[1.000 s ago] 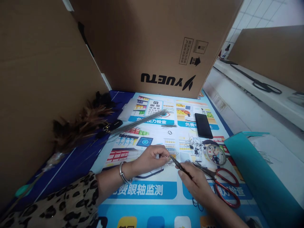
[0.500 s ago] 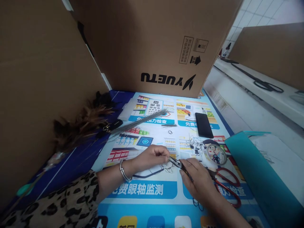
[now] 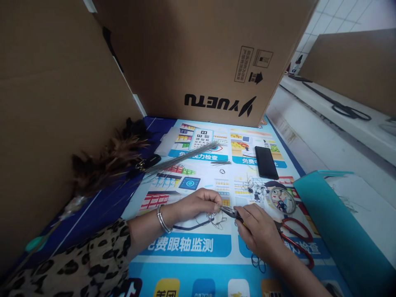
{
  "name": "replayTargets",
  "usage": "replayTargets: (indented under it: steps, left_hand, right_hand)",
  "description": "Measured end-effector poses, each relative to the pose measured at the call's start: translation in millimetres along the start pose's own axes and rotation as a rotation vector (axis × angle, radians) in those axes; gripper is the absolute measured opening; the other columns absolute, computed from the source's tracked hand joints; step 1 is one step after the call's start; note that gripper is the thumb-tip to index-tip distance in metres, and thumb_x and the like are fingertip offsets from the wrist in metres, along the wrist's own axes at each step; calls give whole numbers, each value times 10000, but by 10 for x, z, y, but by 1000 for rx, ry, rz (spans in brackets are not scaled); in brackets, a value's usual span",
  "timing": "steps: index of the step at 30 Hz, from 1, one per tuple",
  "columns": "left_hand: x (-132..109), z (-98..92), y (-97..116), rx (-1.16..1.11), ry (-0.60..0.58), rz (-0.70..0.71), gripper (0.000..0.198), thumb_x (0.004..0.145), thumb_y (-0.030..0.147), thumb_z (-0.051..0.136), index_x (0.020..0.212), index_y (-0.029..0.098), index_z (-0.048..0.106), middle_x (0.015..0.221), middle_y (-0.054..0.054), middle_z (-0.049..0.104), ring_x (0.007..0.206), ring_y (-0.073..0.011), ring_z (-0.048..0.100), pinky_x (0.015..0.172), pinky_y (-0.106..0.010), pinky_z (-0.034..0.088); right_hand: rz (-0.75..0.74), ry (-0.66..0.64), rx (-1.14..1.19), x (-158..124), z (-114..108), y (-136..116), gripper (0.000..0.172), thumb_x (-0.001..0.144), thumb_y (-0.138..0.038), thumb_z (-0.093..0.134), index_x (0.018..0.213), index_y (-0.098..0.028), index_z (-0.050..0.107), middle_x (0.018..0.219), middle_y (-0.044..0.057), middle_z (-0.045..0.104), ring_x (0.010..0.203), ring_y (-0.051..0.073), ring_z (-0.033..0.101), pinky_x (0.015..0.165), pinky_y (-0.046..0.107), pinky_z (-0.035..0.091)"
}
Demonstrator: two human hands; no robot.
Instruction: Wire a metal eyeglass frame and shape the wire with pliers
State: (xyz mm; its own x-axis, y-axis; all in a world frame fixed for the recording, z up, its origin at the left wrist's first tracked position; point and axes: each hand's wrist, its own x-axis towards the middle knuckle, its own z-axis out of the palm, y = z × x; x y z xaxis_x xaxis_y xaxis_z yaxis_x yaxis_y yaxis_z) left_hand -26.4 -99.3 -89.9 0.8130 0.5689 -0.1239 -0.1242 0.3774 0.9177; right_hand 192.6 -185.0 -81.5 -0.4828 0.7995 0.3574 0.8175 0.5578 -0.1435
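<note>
My left hand (image 3: 198, 203) pinches a thin bent piece of wire (image 3: 216, 217) over the printed poster (image 3: 192, 247). My right hand (image 3: 258, 233) is closed round small pliers (image 3: 230, 212), whose tips meet the wire at my left fingertips. A silver bangle (image 3: 162, 219) sits on my left wrist, and a leopard-print sleeve (image 3: 77, 264) covers the forearm. Red-handled scissors (image 3: 297, 241) lie just right of my right hand. A bundle of straight wires (image 3: 182, 159) lies farther back.
Tall cardboard boxes (image 3: 198, 53) wall the back and left. A feather duster (image 3: 105, 163) lies along the left. A black phone (image 3: 266, 162), a round tape roll (image 3: 281, 200), small wire pieces (image 3: 253, 187) and a teal folder (image 3: 337, 231) lie to the right.
Both hands shifted slightly nearer and to the right. The pliers tilted flatter, still meeting the wire at my left fingertips.
</note>
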Motion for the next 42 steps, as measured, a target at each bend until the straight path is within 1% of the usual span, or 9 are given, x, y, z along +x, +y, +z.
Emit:
replayTargets:
  steps: [4,14,18,22,25,28,32,37,42]
  left_hand:
    - [-9,-1,0,-51,-8,-6,113,723,203,625,742,95,598,581,16,488,521,-70,374,503,-198,270]
    - [-11,31,-13,-121,11,-18,133,712,224,640,723,98,598,562,13,484,521,-78,390,521,-213,288]
    - [-2,21,1,-2,55,16,180,732,275,647,758,104,598,607,10,507,551,-80,408,539,-213,313]
    - [-5,16,25,183,104,33,219,752,329,635,786,117,590,654,18,509,578,-77,416,553,-208,329]
    - [-6,19,26,289,133,52,220,756,338,629,768,125,577,662,22,500,591,-78,421,557,-206,338]
    - [-1,18,10,351,164,74,212,756,327,630,767,122,575,683,15,506,609,-81,431,563,-208,349]
    - [5,13,-13,398,180,91,201,759,314,628,786,121,580,696,12,507,621,-84,437,565,-209,356]
    - [17,11,-41,411,195,149,227,744,302,643,895,140,594,739,9,506,659,-95,457,598,-220,389]
    - [23,7,-18,513,216,279,274,730,274,665,973,163,604,934,-48,538,784,-128,508,669,-241,420]
  right_hand:
    - [-25,-9,-16,0,4,-1,303,854,-214,489,1141,-122,523,968,119,599,914,236,543,837,423,468]
    - [-21,38,-34,-4,52,-10,285,857,-220,477,1116,-120,538,910,118,610,844,221,568,711,352,496]
    - [62,57,72,-28,91,-1,287,863,-229,461,1125,-138,533,947,112,606,852,205,580,709,321,504]
    - [184,-35,256,0,49,-9,254,871,-236,437,1088,-160,545,925,94,603,828,189,580,694,295,509]
    - [222,-72,337,29,11,-23,234,872,-236,429,1059,-164,550,889,85,597,788,184,573,671,293,503]
    - [228,-78,318,21,17,-29,232,874,-237,426,1052,-165,554,880,85,598,782,190,571,660,297,497]
    - [223,-24,210,-12,37,-34,260,872,-256,436,1085,-159,548,943,109,603,826,218,574,692,332,494]
    - [318,-162,358,37,-47,-56,227,881,-262,418,1037,-175,559,926,94,595,836,207,566,671,294,484]
    - [360,-200,406,62,-95,-60,219,888,-275,407,1020,-184,556,918,84,587,836,204,556,675,290,472]
